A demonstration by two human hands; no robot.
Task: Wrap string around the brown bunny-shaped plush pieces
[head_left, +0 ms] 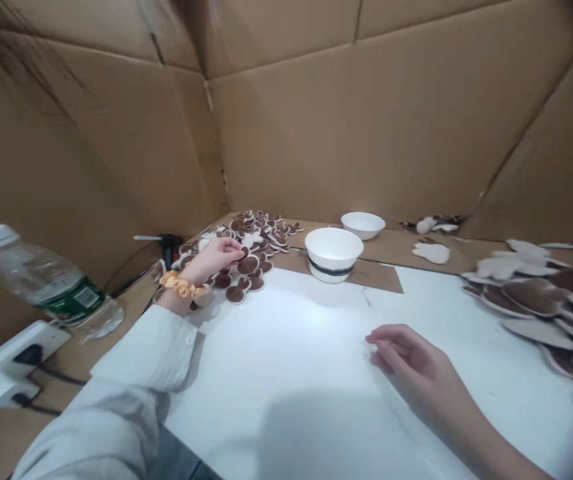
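Foremost, a pale grey long sleeve with a buttoned cuff (pixel 146 353) crosses the near-left corner of the smooth white table (pixel 286 360); a peach-orange fabric scrunchie (pixel 182 285) circles the wrist. Of the two hands, set well apart, the left hand (pixel 214 259) pinches a small flat brown piece with pale edging and round lobes (pixel 248 265) between thumb and fingertips, at the table's far-left corner. The right hand (pixel 409 357), half-curled with thumb and forefinger slightly parted, hovers over the table's right half.

Containers: a deep white bowl with a black band (pixel 334 253) stands at the far edge, partly on a flat brown cardboard strip (pixel 384 279); its floor is hidden. Behind it sits a shallower white bowl (pixel 363 225). At left, a clear plastic bottle with a white cap (pixel 41 280) appears tilted; its green label (pixel 76 300) bears a barcode, the print too blurred to read.

Surroundings: a heap of small brown-and-white pieces (pixel 266 233) fills the far-left corner, beside a black tool with a thin white stick (pixel 169 248). Larger flat brown and pale pieces (pixel 531 293) pile along the right edge. A white power strip with plugs (pixel 1 373) lies left of the table; brown cardboard walls (pixel 366 133) enclose the far side.
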